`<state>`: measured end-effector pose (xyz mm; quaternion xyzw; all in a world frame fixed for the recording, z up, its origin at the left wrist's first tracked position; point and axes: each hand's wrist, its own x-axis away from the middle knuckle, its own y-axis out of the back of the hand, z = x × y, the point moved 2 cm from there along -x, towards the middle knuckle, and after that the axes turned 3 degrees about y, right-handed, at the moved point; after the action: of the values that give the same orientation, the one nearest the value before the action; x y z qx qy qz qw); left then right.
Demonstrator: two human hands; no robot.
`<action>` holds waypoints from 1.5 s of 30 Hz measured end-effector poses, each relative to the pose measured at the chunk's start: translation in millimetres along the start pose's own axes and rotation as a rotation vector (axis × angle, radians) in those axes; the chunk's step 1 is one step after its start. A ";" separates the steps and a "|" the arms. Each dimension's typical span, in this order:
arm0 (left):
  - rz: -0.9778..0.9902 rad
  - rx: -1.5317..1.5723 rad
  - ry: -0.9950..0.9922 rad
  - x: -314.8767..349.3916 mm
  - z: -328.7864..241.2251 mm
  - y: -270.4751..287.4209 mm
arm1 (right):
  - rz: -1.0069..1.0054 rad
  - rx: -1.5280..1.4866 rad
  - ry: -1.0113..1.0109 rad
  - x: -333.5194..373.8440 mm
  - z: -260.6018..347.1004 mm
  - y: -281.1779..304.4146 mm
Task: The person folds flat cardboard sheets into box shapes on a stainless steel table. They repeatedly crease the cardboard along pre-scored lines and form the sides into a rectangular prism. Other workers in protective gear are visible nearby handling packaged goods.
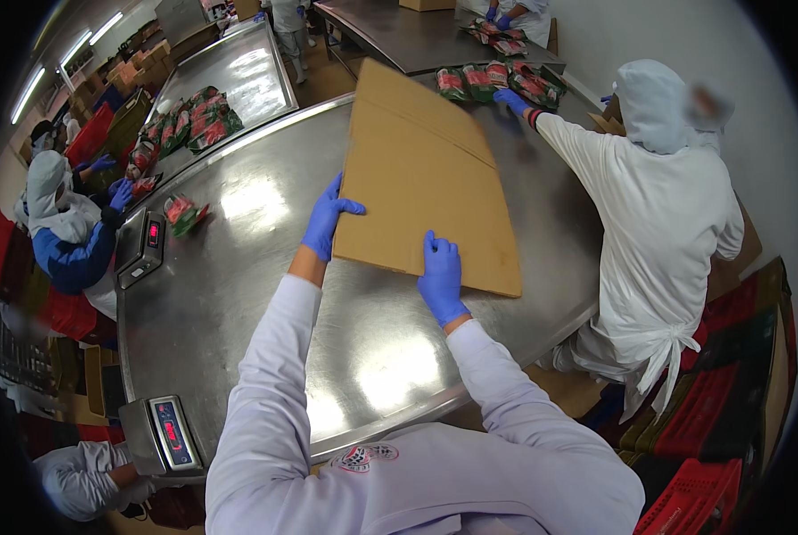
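Observation:
A flattened brown cardboard box (426, 196) is held up, tilted, over the steel table in front of me. My left hand (328, 214), in a blue glove, grips its left edge with the thumb across the near face and the other fingers mostly behind it. My right hand (441, 275), gloved the same, is closed on the lower edge, its fingers bent against the near face. A crease runs across the cardboard's upper part.
The steel table (238, 321) carries two scales, one near left (163, 435) and one farther off (140, 248), beside a red-and-green packet (183, 214). More packets (497, 82) lie at the far right. Co-workers stand left (69, 223) and right (658, 214). A red crate (693, 495) stands lower right.

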<state>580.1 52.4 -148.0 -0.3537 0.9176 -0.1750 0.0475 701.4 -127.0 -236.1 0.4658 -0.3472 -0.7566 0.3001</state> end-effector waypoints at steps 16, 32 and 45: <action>-0.659 -0.175 -0.445 266.8 -149.7 4.3 | 0.071 -0.752 0.589 14.6 204.9 20.1; -0.701 -0.285 -0.253 270.9 -238.3 385.8 | 0.233 -0.456 0.498 -79.1 472.1 -159.5; -0.295 -0.303 -0.138 56.6 -171.6 304.7 | 0.122 0.063 0.211 -118.9 296.0 -151.8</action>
<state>309.0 273.9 -93.7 -0.4984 0.8663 -0.0154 0.0304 457.1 126.0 -203.1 0.5300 -0.3649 -0.6724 0.3658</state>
